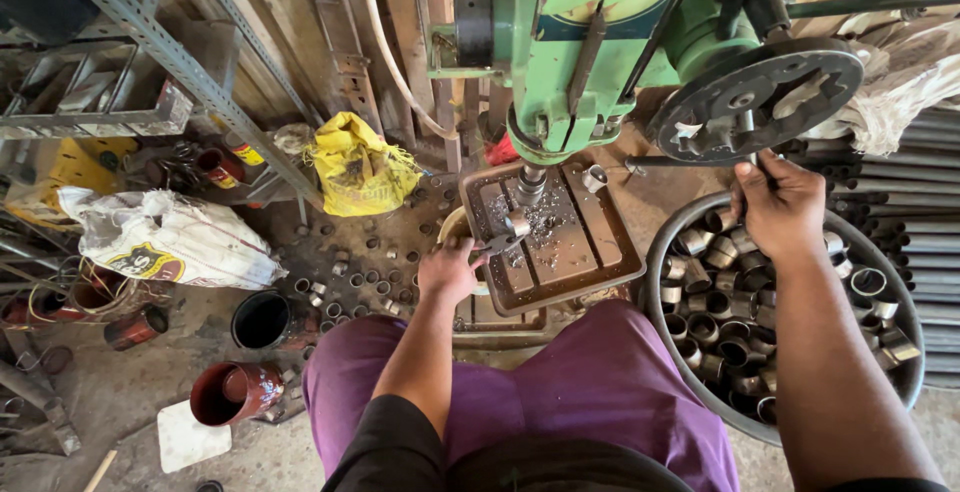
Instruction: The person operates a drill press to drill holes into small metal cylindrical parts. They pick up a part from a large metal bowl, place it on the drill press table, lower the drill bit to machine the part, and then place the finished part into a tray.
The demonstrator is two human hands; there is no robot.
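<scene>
Left hand (pixel 447 270) grips pliers (pixel 492 246); right hand (pixel 778 204) grips lever (pixel 700 163)

Yellow sack (pixel 358 164) far centre on the floor, white printed bag (pixel 168 237) at left, dark red tin (pixel 232 392) lying near left, black pot (pixel 262 320) beside it, grey pipe stack (pixel 925 232) far right.

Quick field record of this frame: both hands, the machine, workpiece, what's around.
left hand: grips pliers clamping a short tube piece under the drill bit
right hand: on a feed handle below the wheel
machine: green drill press, tray table with metal chips
right side: tub full of cut tube pieces
floor, left: scattered rings, white sack, yellow bag
</scene>
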